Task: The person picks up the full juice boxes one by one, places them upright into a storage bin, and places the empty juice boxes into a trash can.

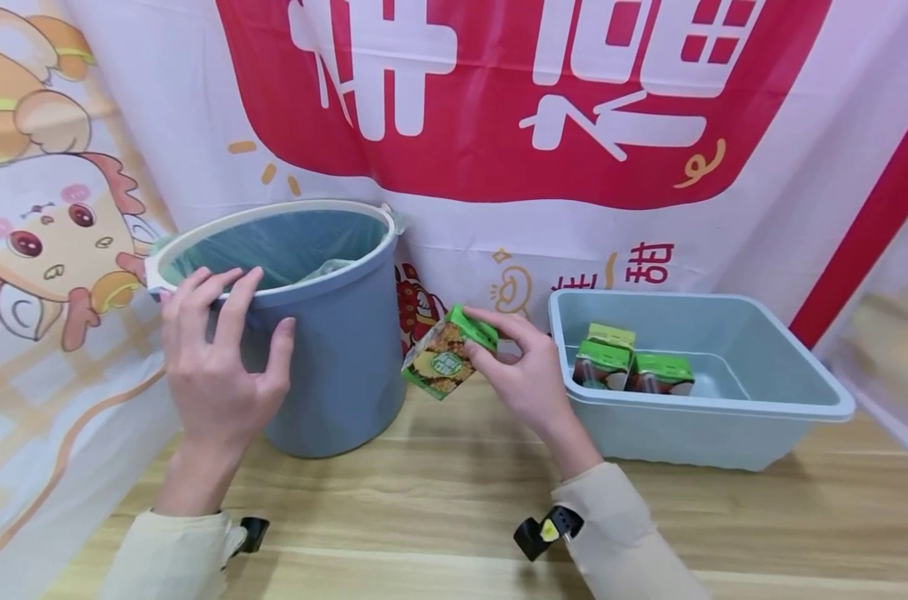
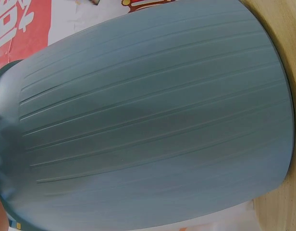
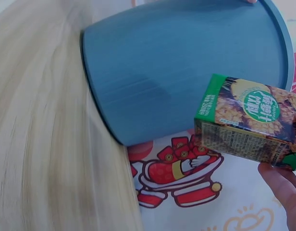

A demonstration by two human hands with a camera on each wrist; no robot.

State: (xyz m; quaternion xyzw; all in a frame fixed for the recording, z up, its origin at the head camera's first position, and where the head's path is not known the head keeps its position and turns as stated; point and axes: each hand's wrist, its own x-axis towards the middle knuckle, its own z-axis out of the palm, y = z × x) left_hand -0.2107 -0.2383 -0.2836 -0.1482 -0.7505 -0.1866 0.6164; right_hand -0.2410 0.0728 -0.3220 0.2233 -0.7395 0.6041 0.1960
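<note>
In the head view my right hand (image 1: 525,367) pinches a green and brown juice box (image 1: 446,354) by its green end, thumb on one side and fingers on the other. The carton hangs tilted in the air between the bin and the basin. The right wrist view shows its pineapple picture and a printed side panel on the juice carton (image 3: 251,120). My left hand (image 1: 217,358) is at the near rim of a blue trash bin (image 1: 334,358), fingers fairly straight with the fingertips over the rim and the thumb spread away. Ribbed bin wall (image 2: 153,106) fills the left wrist view.
A clear plastic bag (image 1: 289,242) lines the bin, its edge under a pale ring. On the right, a light-blue basin (image 1: 686,433) holds several small green-topped cartons (image 1: 604,362). Both stand on a wooden table (image 1: 439,500) before a printed red and white cloth (image 1: 484,167).
</note>
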